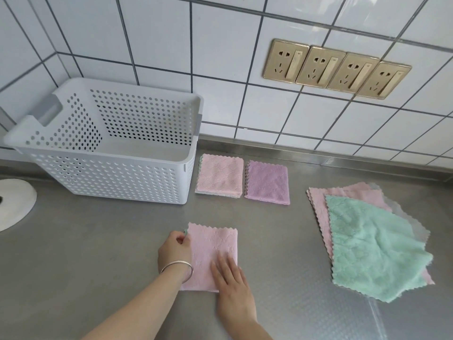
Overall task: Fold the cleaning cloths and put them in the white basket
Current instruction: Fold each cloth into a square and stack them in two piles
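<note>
A folded pink cloth (213,244) lies on the steel counter in front of me. My left hand (174,249) pinches its upper left corner. My right hand (231,283) rests flat on its lower right part, fingers together. Behind it lie two folded cloths side by side, a pink one (220,175) and a purple one (268,182). To the right sits a loose pile of unfolded cloths with a green cloth (375,249) on top of pink ones (321,212). The white perforated basket (110,173) stands at the back left, and nothing shows inside it.
The steel counter (98,253) meets a white tiled wall with a row of gold sockets (335,68). A white round object (13,202) sits at the left edge.
</note>
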`<control>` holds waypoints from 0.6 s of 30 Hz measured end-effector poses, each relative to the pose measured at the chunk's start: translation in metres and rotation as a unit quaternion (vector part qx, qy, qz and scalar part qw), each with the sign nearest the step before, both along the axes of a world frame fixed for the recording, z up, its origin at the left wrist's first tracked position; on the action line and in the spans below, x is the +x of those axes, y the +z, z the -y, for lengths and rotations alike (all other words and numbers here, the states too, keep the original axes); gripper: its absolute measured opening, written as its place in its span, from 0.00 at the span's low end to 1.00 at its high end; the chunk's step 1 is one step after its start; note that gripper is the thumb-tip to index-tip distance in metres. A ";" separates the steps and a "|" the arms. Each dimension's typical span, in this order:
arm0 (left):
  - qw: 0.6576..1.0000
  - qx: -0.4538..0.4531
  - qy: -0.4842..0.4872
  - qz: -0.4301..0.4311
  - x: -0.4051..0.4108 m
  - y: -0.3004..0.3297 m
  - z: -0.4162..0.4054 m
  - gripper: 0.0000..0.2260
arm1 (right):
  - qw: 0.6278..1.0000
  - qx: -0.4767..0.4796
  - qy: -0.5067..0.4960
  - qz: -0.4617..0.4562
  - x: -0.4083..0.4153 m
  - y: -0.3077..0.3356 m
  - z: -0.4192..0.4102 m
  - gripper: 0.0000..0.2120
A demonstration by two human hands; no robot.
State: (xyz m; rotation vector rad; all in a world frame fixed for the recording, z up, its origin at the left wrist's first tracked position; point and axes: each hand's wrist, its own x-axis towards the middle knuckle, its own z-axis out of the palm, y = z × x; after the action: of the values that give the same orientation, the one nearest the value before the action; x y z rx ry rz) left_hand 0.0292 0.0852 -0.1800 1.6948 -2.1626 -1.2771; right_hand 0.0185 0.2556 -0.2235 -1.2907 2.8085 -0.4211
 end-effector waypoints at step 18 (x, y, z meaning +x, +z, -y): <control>0.870 -0.241 -0.411 0.126 0.040 -0.037 -0.013 0.26 | 0.996 0.089 0.000 -0.008 -0.031 0.002 0.016 0.27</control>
State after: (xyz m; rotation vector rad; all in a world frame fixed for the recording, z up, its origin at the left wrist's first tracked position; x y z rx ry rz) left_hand 0.0693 0.0985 -0.2167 0.7720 -3.1726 -0.4874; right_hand -0.0129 0.2399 -0.2217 -1.2614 2.7828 -0.1554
